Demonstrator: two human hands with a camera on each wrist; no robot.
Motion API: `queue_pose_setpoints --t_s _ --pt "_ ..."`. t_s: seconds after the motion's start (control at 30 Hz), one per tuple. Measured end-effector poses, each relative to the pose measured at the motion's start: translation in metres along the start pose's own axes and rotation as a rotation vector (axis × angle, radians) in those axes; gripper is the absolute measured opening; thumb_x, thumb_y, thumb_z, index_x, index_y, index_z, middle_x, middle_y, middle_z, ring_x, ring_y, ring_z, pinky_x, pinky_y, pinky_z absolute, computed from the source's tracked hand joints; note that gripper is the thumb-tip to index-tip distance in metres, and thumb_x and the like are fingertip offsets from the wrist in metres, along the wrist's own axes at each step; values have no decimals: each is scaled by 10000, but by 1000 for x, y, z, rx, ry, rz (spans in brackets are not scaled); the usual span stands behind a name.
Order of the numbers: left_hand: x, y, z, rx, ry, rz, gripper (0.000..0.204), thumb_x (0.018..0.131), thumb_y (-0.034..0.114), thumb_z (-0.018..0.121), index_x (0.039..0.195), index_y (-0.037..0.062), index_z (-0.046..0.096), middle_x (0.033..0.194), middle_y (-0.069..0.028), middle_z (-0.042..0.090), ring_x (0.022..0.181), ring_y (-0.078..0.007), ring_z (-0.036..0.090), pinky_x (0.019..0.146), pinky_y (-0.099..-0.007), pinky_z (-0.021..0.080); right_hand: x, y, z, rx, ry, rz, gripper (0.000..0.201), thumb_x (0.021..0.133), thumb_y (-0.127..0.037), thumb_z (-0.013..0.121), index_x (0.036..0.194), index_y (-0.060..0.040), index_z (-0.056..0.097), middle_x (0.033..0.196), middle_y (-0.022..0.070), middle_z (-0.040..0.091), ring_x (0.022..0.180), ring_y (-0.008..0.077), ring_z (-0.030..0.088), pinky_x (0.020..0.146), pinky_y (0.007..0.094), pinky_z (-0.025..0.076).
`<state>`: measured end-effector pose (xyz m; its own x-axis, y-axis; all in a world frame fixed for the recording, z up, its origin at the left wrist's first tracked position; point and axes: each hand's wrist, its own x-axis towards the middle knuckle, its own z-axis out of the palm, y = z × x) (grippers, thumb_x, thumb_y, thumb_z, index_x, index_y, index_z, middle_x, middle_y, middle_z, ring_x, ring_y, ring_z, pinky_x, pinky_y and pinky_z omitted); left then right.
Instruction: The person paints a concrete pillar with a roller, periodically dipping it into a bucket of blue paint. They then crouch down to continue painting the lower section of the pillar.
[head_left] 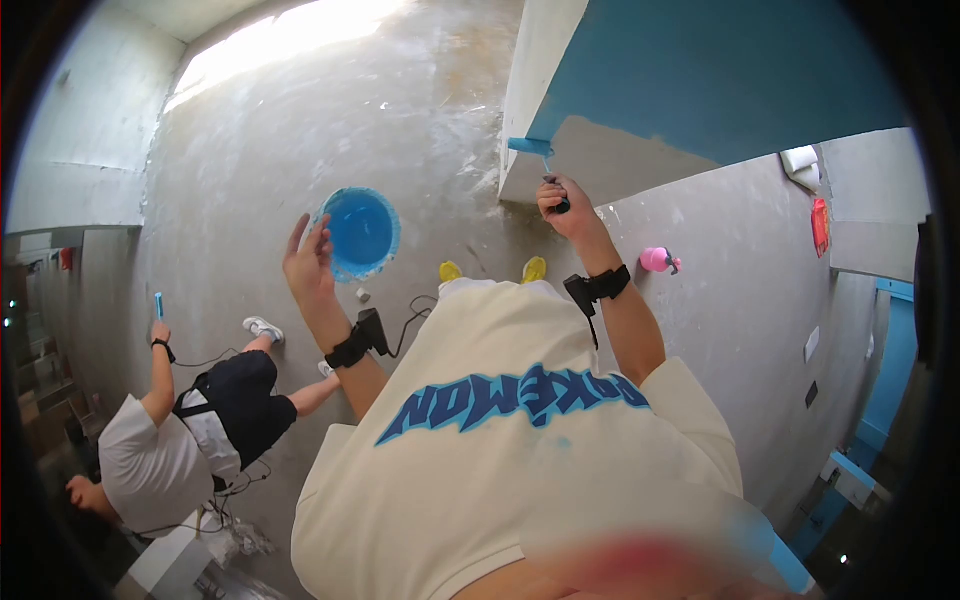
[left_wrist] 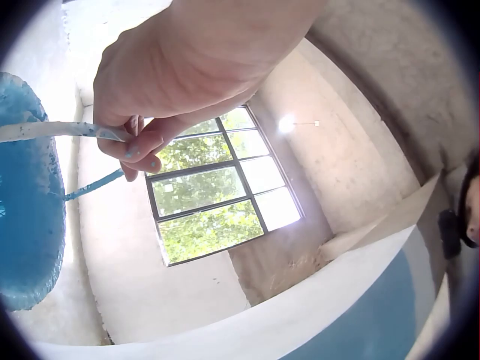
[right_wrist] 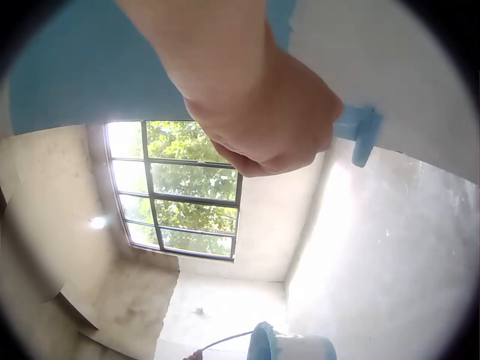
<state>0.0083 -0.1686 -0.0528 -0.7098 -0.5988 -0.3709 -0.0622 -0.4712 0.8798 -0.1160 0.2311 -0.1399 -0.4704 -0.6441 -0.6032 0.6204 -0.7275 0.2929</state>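
Observation:
My left hand (head_left: 310, 265) grips the bail handle (left_wrist: 67, 130) of a paint bucket (head_left: 394, 232). Blue paint shows inside the bucket, and its rim is smeared with it. Small blue spots mark the fingertips in the left wrist view. In my right hand (head_left: 566, 205) is the dark grip of a small paint roller (head_left: 528, 146), fingers curled around it. The roller's blue sleeve lies at the lower left edge of a partly painted wall (head_left: 620, 150), close to its corner. In the right wrist view the hand hides the grip, leaving the roller end (right_wrist: 365, 135) visible.
A pink spray bottle (head_left: 655, 260) stands on the grey floor right of my right arm. At the left, another person (head_left: 165, 460) holds a blue-ended tool, with cables trailing nearby. A red packet (head_left: 821, 228) lies at the far right. Beyond is a large window (left_wrist: 206, 187).

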Motion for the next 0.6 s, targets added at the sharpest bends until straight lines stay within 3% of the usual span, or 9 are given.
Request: queue_pose_setpoints --t_s 0.17,0.4,0.6 --pt "3 0 -1 11 -20 3 471 838 -54 618 1265 -85 424 992 -232 653 695 -120 586 523 -186 454 -27 2 21 8 -50 -1 234 890 -46 459 680 -93 365 568 -42 352 435 48 357 388 198 320" --pt "5 -1 0 14 -29 -36 466 835 -61 618 1259 -81 425 978 -238 651 691 -125 589 517 -186 456 -146 55 99 23 -186 -52 168 924 -60 447 766 -50 390 581 -41 336 407 36 327 340 187 289" --pt "8 -3 -2 35 -52 -36 454 837 -57 619 1250 -76 431 983 -244 649 687 -126 585 515 -181 453 -183 80 107 -53 -320 -80 124 933 -71 469 830 -28 416 596 -47 331 400 26 317 336 183 286"
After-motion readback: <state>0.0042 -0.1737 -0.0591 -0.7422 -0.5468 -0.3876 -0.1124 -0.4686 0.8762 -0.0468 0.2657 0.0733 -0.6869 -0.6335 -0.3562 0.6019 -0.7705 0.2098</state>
